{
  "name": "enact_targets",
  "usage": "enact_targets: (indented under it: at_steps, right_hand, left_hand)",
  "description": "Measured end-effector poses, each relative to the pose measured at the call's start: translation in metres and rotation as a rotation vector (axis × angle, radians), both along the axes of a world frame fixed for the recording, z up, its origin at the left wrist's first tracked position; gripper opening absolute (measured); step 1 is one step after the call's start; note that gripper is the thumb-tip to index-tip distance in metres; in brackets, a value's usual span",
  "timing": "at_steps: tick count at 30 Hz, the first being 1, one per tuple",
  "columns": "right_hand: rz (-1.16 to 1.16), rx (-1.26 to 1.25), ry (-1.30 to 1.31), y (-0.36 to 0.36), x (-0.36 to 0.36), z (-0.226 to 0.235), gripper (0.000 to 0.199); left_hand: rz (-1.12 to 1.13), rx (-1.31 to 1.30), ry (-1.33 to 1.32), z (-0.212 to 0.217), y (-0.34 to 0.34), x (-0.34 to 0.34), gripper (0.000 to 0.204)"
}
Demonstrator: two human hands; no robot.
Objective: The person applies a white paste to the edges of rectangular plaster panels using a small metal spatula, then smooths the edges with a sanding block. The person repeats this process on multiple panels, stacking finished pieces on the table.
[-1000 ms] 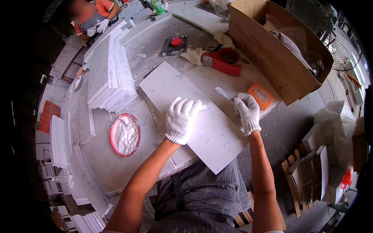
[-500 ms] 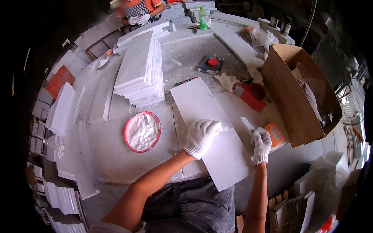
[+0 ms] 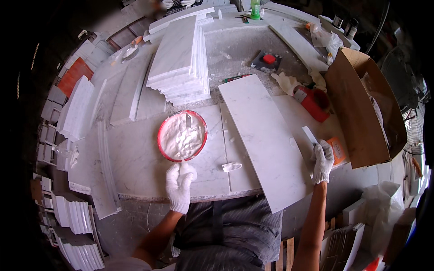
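The gloved left hand lies loosely closed, empty as far as shows, just below the red-rimmed round bowl of white paste. The gloved right hand grips a flat white scraper at the long white marble slab's right edge; its handle is hidden.

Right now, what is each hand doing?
Left hand: open, at the red bowl's rim, holding nothing.
Right hand: closed on a flat white scraper.

A stone workshop: stacked marble slabs on a dusty stone workbench, with more tiles racked around.
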State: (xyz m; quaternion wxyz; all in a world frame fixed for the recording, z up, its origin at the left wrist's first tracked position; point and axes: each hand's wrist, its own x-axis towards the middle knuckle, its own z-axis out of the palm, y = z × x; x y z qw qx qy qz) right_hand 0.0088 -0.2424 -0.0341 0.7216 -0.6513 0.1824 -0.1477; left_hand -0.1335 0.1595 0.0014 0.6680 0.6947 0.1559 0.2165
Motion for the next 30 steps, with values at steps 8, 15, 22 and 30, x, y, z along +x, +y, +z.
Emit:
enact_targets:
  at_steps: [8, 15, 22, 30]
  right_hand:
    - [0.041, -0.048, 0.024, -0.010, 0.006, -0.013, 0.024]
    - [0.007, -0.042, 0.021, -0.008, 0.004, -0.016, 0.025]
    - [0.006, -0.044, 0.014, -0.008, 0.004, -0.014, 0.026]
    - [0.057, 0.285, -0.072, -0.016, 0.001, -0.005, 0.029]
  left_hand:
    - [0.132, 0.502, 0.205, -0.015, 0.031, -0.008, 0.032]
    - [0.131, 0.585, 0.249, -0.006, 0.037, -0.014, 0.039]
    - [0.282, 0.856, -0.014, 0.003, 0.030, -0.030, 0.054]
    - [-0.559, 0.958, -0.335, 0.041, -0.083, 0.033, 0.045]
